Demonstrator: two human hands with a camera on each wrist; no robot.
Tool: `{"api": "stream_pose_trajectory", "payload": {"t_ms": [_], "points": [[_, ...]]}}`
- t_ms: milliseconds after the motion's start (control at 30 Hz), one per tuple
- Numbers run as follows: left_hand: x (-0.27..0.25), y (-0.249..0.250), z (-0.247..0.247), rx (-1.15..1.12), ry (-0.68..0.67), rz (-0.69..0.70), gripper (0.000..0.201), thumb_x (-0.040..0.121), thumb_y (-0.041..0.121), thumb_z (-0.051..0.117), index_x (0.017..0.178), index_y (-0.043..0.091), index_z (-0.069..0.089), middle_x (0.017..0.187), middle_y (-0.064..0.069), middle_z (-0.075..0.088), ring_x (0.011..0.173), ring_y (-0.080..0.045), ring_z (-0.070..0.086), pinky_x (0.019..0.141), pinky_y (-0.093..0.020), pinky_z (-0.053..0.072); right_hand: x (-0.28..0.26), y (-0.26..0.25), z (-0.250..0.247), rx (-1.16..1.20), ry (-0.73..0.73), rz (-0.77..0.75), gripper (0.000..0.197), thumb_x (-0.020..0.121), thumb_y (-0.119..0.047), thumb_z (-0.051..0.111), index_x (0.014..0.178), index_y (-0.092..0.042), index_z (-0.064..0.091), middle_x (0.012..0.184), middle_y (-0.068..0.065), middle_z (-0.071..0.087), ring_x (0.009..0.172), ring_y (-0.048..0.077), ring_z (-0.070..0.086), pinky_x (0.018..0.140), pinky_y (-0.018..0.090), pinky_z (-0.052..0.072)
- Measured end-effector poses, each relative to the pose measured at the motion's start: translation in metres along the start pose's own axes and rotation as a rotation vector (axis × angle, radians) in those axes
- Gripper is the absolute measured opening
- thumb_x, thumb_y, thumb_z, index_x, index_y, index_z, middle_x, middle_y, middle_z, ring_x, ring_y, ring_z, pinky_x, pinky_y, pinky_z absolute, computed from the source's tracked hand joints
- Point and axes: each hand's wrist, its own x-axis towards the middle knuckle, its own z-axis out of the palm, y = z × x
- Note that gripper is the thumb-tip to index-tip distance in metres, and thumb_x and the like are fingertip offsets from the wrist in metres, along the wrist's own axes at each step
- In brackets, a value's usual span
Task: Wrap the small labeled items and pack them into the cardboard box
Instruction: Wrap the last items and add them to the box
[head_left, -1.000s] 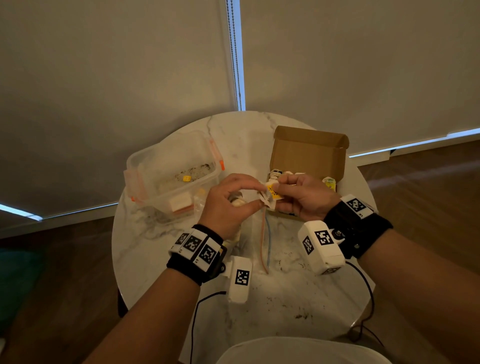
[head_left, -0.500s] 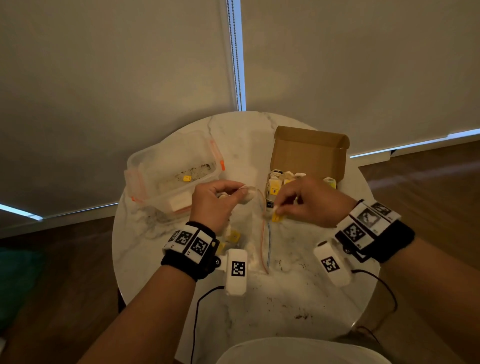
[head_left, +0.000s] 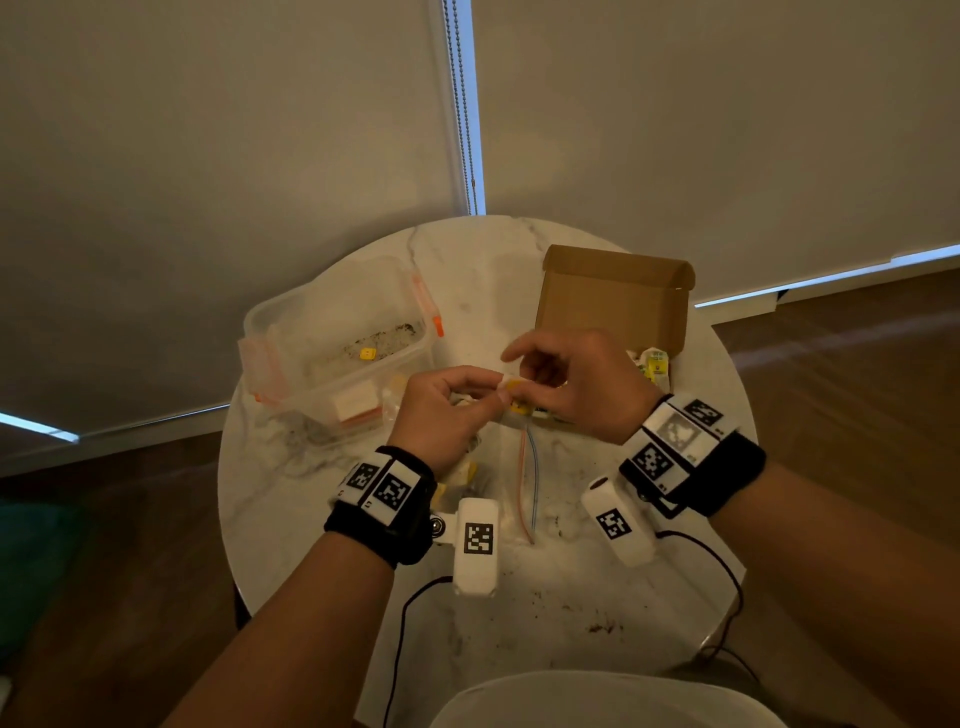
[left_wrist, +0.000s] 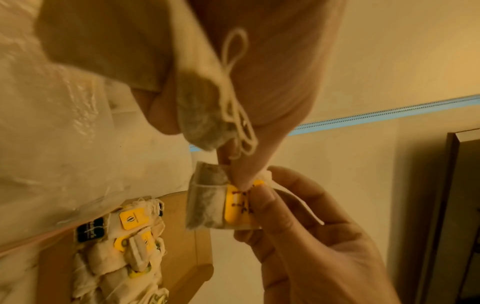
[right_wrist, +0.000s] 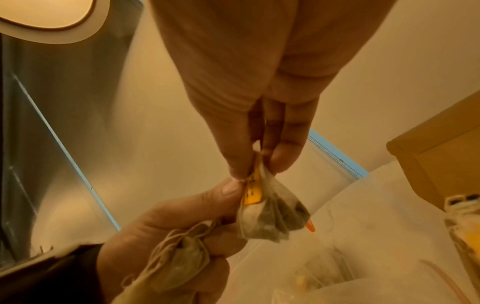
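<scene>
Both hands meet over the table's middle on a tea bag (left_wrist: 205, 207) with a yellow tag (left_wrist: 237, 207). My right hand (right_wrist: 255, 164) pinches the bag's top edge between thumb and fingers. The thumb and forefinger of my left hand (left_wrist: 241, 176) pinch the bag at the tag. A second tea bag (right_wrist: 176, 263) with looped string (left_wrist: 233, 102) is curled into the left palm. In the head view the yellow tag (head_left: 514, 387) shows between the left hand (head_left: 467, 400) and right hand (head_left: 540, 374). The open cardboard box (head_left: 613, 296) behind the right hand holds several wrapped tea bags (left_wrist: 124, 246).
A clear plastic container (head_left: 337, 353) with orange clips stands at the left back of the round marble table (head_left: 571, 597). A clear zip bag (head_left: 527, 483) lies between my wrists. Loose yellow-tagged items (head_left: 457, 483) lie under the left wrist. Cables trail off the table's front.
Half a second ago the hands were apart, the right one low by the box front. They have now come together and risen, both pinching the yellow-tagged tea bag.
</scene>
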Motion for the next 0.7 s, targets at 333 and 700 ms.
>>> {"api": "stream_pose_trajectory", "payload": {"t_ms": [333,700], "points": [[0.011,-0.002,0.002,-0.040,0.167,-0.025,0.002,0.088,0.019,0.073,0.086,0.020,0.074,0.081,-0.001,0.075,0.052,-0.003,0.053,0.044,-0.020,0.043,0.017,0.045,-0.044,0.185,0.096,0.572,0.012,0.086,-0.009,0.071,0.087,-0.020,0.066,0.085,0.001,0.071,0.077,0.016,0.071,0.069,0.022,0.057],[0.018,-0.010,0.003,0.042,0.188,-0.087,0.016,0.094,0.026,0.065,0.084,0.018,0.075,0.070,0.005,0.070,0.041,0.001,0.043,0.051,-0.024,0.040,0.014,0.151,-0.056,-0.476,-0.313,0.804,0.016,0.083,-0.015,0.074,0.097,-0.011,0.067,0.092,0.008,0.070,0.080,0.023,0.068,0.078,0.037,0.057]]}}
